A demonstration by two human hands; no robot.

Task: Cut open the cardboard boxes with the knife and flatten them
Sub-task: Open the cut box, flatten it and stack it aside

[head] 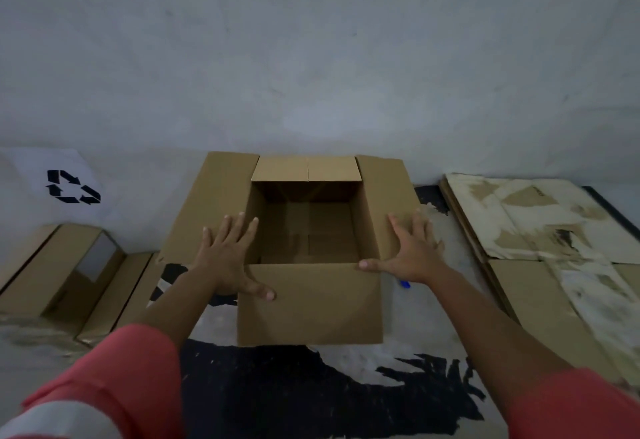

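**Two Open Hands on One Open Box**

We see one cardboard box (308, 303) standing upright in the middle of a worn black-and-white surface (311, 386). All four of its top flaps are folded outward and its inside is bare. Two hands are on it, and neither grips anything. The left hand (227, 258) lies flat with fingers spread on the left flap (211, 203), its thumb on the near flap. The right hand (412, 255), fingers equally straight and splayed, rests on the right flap (384, 189), with its thumb touching the near flap's corner.

One small blue object (404, 284) peeks out beneath the right wrist, just beside the box. We cannot tell whether it is the knife.

To the right lies one stack of flattened cardboard (519, 286), stained pale; we cannot count its sheets. To the left sit at least two more cardboard pieces (52, 276), one with a window cut in it. One recycling sign (72, 186) hangs on the grey wall (311, 58).
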